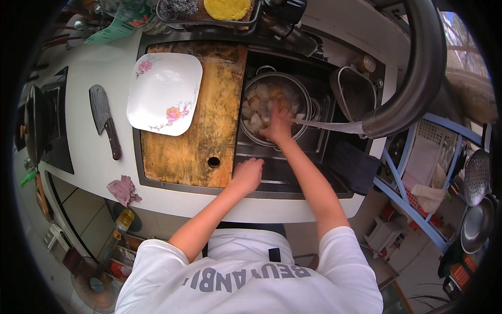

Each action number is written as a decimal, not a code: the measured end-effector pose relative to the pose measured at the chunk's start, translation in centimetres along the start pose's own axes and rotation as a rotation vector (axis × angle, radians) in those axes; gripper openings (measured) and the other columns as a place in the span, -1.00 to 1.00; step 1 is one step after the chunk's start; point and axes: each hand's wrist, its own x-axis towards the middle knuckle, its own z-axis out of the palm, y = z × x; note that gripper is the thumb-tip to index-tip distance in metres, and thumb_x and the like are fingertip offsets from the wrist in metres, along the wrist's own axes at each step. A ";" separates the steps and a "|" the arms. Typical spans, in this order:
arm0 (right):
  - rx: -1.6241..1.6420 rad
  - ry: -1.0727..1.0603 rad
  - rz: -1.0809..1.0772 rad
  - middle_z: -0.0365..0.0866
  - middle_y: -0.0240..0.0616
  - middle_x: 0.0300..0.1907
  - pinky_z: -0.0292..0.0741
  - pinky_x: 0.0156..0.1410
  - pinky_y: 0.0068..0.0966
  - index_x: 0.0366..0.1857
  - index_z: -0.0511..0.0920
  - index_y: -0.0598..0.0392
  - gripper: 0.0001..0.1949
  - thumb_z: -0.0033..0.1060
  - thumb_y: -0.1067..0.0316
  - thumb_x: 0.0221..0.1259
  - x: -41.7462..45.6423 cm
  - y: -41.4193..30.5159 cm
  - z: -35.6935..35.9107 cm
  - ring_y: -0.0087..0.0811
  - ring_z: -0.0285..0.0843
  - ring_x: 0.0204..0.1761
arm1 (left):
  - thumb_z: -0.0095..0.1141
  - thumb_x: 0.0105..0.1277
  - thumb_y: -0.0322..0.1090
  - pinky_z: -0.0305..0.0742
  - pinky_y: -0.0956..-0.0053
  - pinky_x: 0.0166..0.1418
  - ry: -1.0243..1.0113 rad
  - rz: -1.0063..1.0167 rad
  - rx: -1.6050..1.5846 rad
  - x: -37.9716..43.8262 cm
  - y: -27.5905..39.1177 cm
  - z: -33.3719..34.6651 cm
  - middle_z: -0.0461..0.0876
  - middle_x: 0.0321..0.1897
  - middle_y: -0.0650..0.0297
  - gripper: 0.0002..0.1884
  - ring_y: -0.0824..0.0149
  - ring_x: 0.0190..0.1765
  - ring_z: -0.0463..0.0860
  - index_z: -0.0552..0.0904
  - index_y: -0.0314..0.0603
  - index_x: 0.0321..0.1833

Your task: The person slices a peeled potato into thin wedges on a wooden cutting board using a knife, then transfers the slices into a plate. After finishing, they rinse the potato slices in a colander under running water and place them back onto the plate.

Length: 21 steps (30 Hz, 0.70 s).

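Note:
In the sink (286, 170) stands a round metal pot (307, 93) with loop handles, holding water and pale food chunks (255, 106). Water runs into it from a large curved faucet (415, 94). My right hand (279, 121) is in the pot with its fingers spread over the chunks; whether it grips one cannot be told. My left hand (249, 176) rests at the sink's near edge, by the corner of a stained wooden board (219, 137), its fingers curled. A white floral plate (164, 94) lies on the board.
A cleaver (106, 121) and a crumpled pink cloth (124, 190) lie on the white counter (84, 145) at left. Behind the board is a tray (208, 23) with a yellow round pad and steel wool. A metal strainer basket (355, 94) stands right of the pot.

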 end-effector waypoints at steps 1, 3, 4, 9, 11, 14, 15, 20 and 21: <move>-0.039 -0.054 0.043 0.04 0.31 0.48 0.45 0.36 0.06 0.54 0.05 -0.01 0.20 0.72 0.14 -0.31 0.7 -0.4 0.3 0.40 0.30 0.34 | 0.01 0.39 -0.39 0.55 0.02 0.05 0.000 0.000 0.003 0.0 -0.1 0.1 0.69 -0.05 -0.01 -0.76 -0.10 0.00 0.67 0.66 -0.24 0.02; 0.083 0.120 -0.006 0.31 0.26 0.36 0.50 0.29 -0.01 0.48 0.19 -0.02 0.00 0.64 0.11 -0.15 2.2 0.3 1.2 0.27 0.43 0.26 | 0.01 0.39 -0.38 0.55 0.02 0.05 -0.007 0.002 0.004 0.1 0.0 0.0 0.69 -0.05 -0.01 -0.76 -0.10 0.00 0.67 0.66 -0.24 0.02; 0.182 0.153 -0.008 0.36 0.23 0.33 0.50 0.29 -0.06 0.47 0.21 0.00 -0.04 0.62 0.11 -0.10 3.7 1.9 2.4 0.21 0.44 0.27 | 0.01 0.40 -0.38 0.55 0.01 0.05 -0.020 0.011 0.003 0.1 0.4 -0.2 0.69 -0.05 -0.01 -0.76 -0.10 0.00 0.67 0.66 -0.24 0.02; 0.961 0.043 0.298 0.46 0.11 0.36 0.39 0.41 -0.31 0.45 0.29 0.15 -0.26 0.35 -0.02 0.29 2.8 2.2 -1.6 -0.03 0.41 0.42 | 0.00 0.41 -0.37 0.54 0.01 0.07 -0.013 0.006 0.001 0.0 0.0 0.1 0.69 -0.04 0.00 -0.75 -0.09 0.01 0.67 0.67 -0.23 0.04; 0.769 -0.018 0.215 0.39 0.13 0.42 0.27 0.51 -0.37 0.46 0.27 0.27 -0.36 0.16 0.09 0.43 -0.4 0.7 -5.3 -0.09 0.32 0.49 | 0.00 0.42 -0.37 0.53 0.01 0.07 -0.008 -0.012 -0.011 -0.1 0.1 0.1 0.69 -0.04 0.01 -0.75 -0.08 0.01 0.67 0.67 -0.23 0.04; 0.666 0.042 -0.018 0.40 0.08 0.43 0.23 0.56 -0.36 0.45 0.29 0.29 -0.46 0.05 0.28 0.48 -0.8 7.5 -6.3 -0.14 0.31 0.50 | 0.01 0.42 -0.37 0.53 0.01 0.08 -0.037 -0.014 0.007 0.0 0.7 -0.2 0.69 -0.04 0.01 -0.75 -0.07 0.01 0.67 0.67 -0.22 0.05; 0.722 0.125 -0.106 0.41 0.02 0.43 0.22 0.58 -0.34 0.45 0.31 0.28 -0.49 0.03 0.33 0.48 -0.5 9.0 -6.9 -0.17 0.31 0.50 | 0.01 0.42 -0.37 0.53 0.01 0.08 -0.033 -0.001 0.008 0.0 0.8 -0.2 0.69 -0.05 0.01 -0.75 -0.07 0.01 0.67 0.67 -0.22 0.05; 1.181 0.134 -0.267 0.54 0.07 0.30 0.39 0.51 -0.28 0.35 0.42 0.38 -0.47 -0.36 0.64 0.29 1.9 -6.0 -21.4 -0.14 0.51 0.37 | 0.03 0.41 -0.37 0.53 0.02 0.07 -0.031 -0.002 0.013 0.1 0.2 0.2 0.69 -0.05 0.00 -0.76 -0.08 0.01 0.67 0.67 -0.21 0.04; 1.193 0.124 -0.210 0.58 0.03 0.26 0.46 0.45 -0.27 0.30 0.47 0.38 -0.46 -0.38 0.68 0.24 2.3 -7.3 -22.7 -0.17 0.56 0.32 | 0.03 0.41 -0.37 0.53 0.02 0.07 -0.020 0.003 0.007 0.1 0.1 0.3 0.69 -0.05 0.01 -0.76 -0.08 0.01 0.67 0.67 -0.21 0.04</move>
